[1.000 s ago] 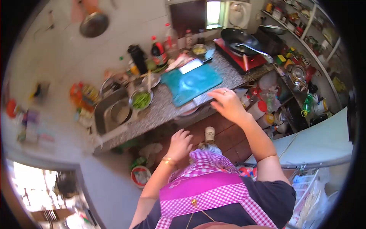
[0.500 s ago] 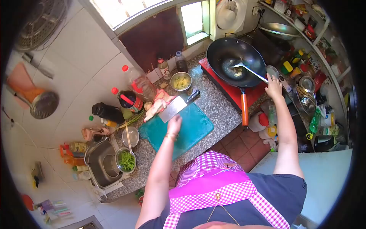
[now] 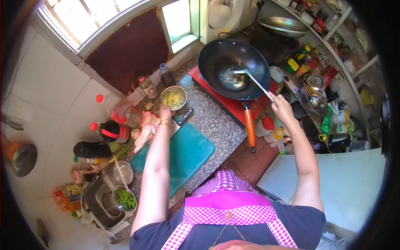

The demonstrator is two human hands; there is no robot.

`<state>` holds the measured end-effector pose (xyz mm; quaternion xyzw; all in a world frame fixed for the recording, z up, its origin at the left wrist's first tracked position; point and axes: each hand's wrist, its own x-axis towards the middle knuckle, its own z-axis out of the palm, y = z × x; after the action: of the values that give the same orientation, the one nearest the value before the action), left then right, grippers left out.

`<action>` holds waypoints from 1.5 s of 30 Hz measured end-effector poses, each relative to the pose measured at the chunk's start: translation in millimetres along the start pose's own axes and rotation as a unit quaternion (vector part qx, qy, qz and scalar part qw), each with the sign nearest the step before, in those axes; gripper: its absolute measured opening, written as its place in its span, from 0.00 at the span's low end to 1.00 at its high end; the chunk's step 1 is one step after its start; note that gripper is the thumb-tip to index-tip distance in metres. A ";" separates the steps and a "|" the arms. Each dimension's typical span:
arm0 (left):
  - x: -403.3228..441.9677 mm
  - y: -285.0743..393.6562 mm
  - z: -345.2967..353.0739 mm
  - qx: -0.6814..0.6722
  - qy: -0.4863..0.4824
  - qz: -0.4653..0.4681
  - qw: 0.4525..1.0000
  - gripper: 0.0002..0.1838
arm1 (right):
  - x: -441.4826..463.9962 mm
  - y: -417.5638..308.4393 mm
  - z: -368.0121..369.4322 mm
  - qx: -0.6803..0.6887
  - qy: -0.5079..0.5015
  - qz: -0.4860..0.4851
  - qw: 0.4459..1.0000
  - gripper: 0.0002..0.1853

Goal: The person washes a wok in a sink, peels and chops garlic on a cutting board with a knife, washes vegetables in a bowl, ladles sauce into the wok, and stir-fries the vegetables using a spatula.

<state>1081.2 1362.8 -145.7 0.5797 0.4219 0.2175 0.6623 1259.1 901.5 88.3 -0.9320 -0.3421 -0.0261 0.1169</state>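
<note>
My left hand (image 3: 165, 111) is at the near left side of a small metal bowl (image 3: 184, 95) and grips its rim; some fingers are hidden. Chopped yellowish food (image 3: 173, 99) lies in the bowl. My right hand (image 3: 283, 109) is closed around the handle of a metal spatula (image 3: 257, 83), whose blade rests inside a black wok (image 3: 210, 62). A little oily residue shows at the wok's bottom. Under my left forearm, a cleaver (image 3: 183, 117) lies partly hidden on the green cutting board (image 3: 191, 146), beside raw meat (image 3: 146, 131).
The wok stands on a red cooker (image 3: 218, 96), its wooden handle (image 3: 249, 127) pointing toward me. Bottles (image 3: 121, 110) line the wall at left. A bowl of cut green vegetables (image 3: 125, 199) sits by the sink (image 3: 98, 204). Crowded shelves (image 3: 329, 50) stand at right.
My left hand has moved from above the cutting board to the metal bowl and taken hold of it. My right hand keeps the spatula in the wok. The view has shifted right.
</note>
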 end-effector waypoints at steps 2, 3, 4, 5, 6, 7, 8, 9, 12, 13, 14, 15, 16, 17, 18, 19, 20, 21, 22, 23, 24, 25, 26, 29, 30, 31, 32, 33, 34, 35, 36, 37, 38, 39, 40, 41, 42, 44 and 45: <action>-1.3 -2.2 2.8 0.019 -0.035 -0.015 0.999 0.17 | 12.5 -1.4 5.8 0.001 0.017 0.014 1.000 0.25; 0.6 -6.7 4.6 0.021 -0.039 -0.013 0.999 0.17 | 20.8 -2.7 11.6 -0.012 0.031 0.017 0.999 0.24; 0.9 -7.6 6.2 0.022 -0.043 -0.009 0.999 0.18 | 29.1 -7.8 15.8 -0.024 0.045 0.019 0.999 0.24; 0.1 -8.7 7.9 0.025 -0.049 -0.010 0.998 0.18 | 36.4 -14.7 20.5 -0.034 0.044 0.032 0.998 0.24; -3.5 -6.7 10.3 0.027 -0.055 -0.010 0.998 0.19 | 43.3 -24.4 23.5 -0.044 0.042 0.045 0.997 0.24; -7.2 -4.1 11.9 0.030 -0.059 -0.011 0.998 0.20 | 49.0 -31.9 29.2 -0.065 0.033 0.057 0.996 0.23; -11.0 -0.7 12.9 0.036 -0.067 -0.021 0.997 0.20 | 52.0 -39.2 32.0 -0.088 0.019 0.061 0.994 0.23; -15.5 2.2 15.3 0.042 -0.076 -0.030 0.996 0.21 | 52.0 -43.8 34.9 -0.099 0.004 0.074 0.992 0.23; -37.3 9.5 22.8 0.026 -0.061 -0.035 0.997 0.20 | 42.2 -55.3 33.3 -0.105 -0.042 0.109 0.988 0.24; -41.1 10.4 24.8 0.014 -0.052 -0.033 0.998 0.19 | 36.8 -57.0 28.8 -0.106 -0.055 0.106 0.987 0.24; -44.4 10.5 25.2 0.002 -0.042 -0.030 0.999 0.18 | 30.2 -59.4 24.2 -0.108 -0.068 0.103 0.987 0.24; -44.0 5.7 24.5 0.001 -0.043 -0.030 0.999 0.20 | 22.2 -66.4 13.8 -0.104 -0.077 0.087 0.988 0.22; -44.0 2.4 24.2 -0.001 -0.043 -0.028 0.999 0.21 | 16.8 -66.8 7.3 -0.086 -0.077 0.073 0.991 0.22; -44.4 -0.8 23.8 -0.001 -0.043 -0.027 0.999 0.23 | 11.5 -63.7 0.6 -0.067 -0.077 0.060 0.993 0.22; -47.1 -2.4 23.8 -0.005 -0.037 -0.024 0.999 0.24 | 7.4 -60.4 -4.7 -0.049 -0.077 0.046 0.995 0.22; -50.4 -4.3 24.2 -0.009 -0.030 -0.021 0.999 0.25 | 5.1 -58.1 -8.6 -0.041 -0.070 0.052 0.995 0.22; -53.1 -6.5 24.5 -0.013 -0.024 -0.017 0.999 0.26 | 3.3 -55.5 -11.4 -0.034 -0.063 0.057 0.996 0.22; -56.5 -7.5 25.1 -0.016 -0.020 0.005 1.000 0.26 | 2.0 -52.5 -13.4 -0.027 -0.056 0.061 0.996 0.22; -59.2 -5.2 26.1 -0.017 -0.017 0.012 1.000 0.25 | 4.4 -49.3 -17.3 -0.003 -0.057 0.079 0.995 0.22; -61.6 -4.7 26.2 -0.017 -0.012 0.018 1.000 0.25 | 8.4 -45.1 -17.8 0.021 -0.059 0.096 0.993 0.22; -65.3 -4.6 25.5 -0.017 -0.006 0.022 1.000 0.25 | 11.1 -40.6 -17.0 0.045 -0.064 0.111 0.991 0.23; -68.9 -5.8 24.5 -0.015 0.007 0.031 0.999 0.25 | 11.7 -32.1 -14.0 0.054 -0.061 0.097 0.992 0.23; -71.9 -5.9 23.6 -0.015 0.003 0.025 1.000 0.25 | 12.9 -22.7 -10.9 0.065 -0.058 0.081 0.993 0.23; -77.0 -7.3 24.8 -0.006 0.013 0.003 1.000 0.24 | 16.1 -22.5 -23.3 0.114 -0.088 0.076 0.987 0.23; -78.9 -7.2 24.9 -0.006 0.014 -0.007 1.000 0.24 | 17.0 -22.4 -27.5 0.133 -0.104 0.084 0.982 0.23; -80.1 -6.8 25.4 -0.005 0.014 -0.017 1.000 0.23 | 21.9 -18.3 -25.9 0.138 -0.107 0.084 0.981 0.23; -81.7 -7.1 26.7 -0.005 0.015 -0.027 0.999 0.23 | 30.0 -10.2 -18.1 0.106 -0.087 0.050 0.989 0.24; -83.3 -7.3 27.1 0.009 0.016 -0.021 1.000 0.22 | 40.1 -5.7 -10.5 0.073 -0.068 0.015 0.995 0.24; -85.9 -7.6 29.0 -0.008 0.022 -0.027 0.999 0.22 | 49.7 0.6 -5.9 0.040 -0.047 -0.020 0.998 0.24; -89.5 -7.6 31.5 -0.025 0.029 -0.032 0.999 0.22 | 59.9 6.2 -1.4 0.045 -0.056 -0.034 0.997 0.25; -91.2 -7.0 34.9 -0.044 0.036 -0.034 0.998 0.22 | 71.8 8.0 0.8 0.044 -0.052 -0.074 0.995 0.25; -93.9 -7.1 37.9 -0.058 0.045 -0.060 0.995 0.22 | 83.1 10.9 1.8 0.055 -0.055 -0.095 0.992 0.24; -96.7 -8.5 41.2 -0.063 0.062 -0.065 0.994 0.22 | 89.6 13.1 5.2 0.068 -0.061 -0.114 0.989 0.24; -102.4 -8.7 44.2 -0.067 0.078 -0.071 0.992 0.22 | 97.2 15.0 7.8 0.076 -0.061 -0.140 0.985 0.24; -108.1 -8.8 46.5 -0.071 0.093 -0.076 0.990 0.22 | 100.0 18.0 8.7 0.074 -0.072 -0.147 0.984 0.25; -114.5 -8.6 45.5 -0.045 0.080 -0.089 0.992 0.21 | 102.9 21.4 6.8 0.071 -0.081 -0.155 0.982 0.25; -118.5 -15.9 53.1 0.080 0.206 -0.014 0.975 0.21 | 105.1 24.9 3.3 0.068 -0.091 -0.163 0.980 0.25; -127.5 -30.0 64.9 0.206 0.368 0.104 0.901 0.23 | 108.9 42.7 0.4 0.053 -0.111 -0.195 0.973 0.24; -138.0 -27.0 69.0 0.210 0.410 0.148 0.875 0.25 | 109.0 52.3 -2.7 0.056 -0.116 -0.206 0.970 0.24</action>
<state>1055.9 1208.9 -131.0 0.6192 0.6010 0.4376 0.2529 1376.2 931.1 94.4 -0.8300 -0.5391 0.0782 0.1200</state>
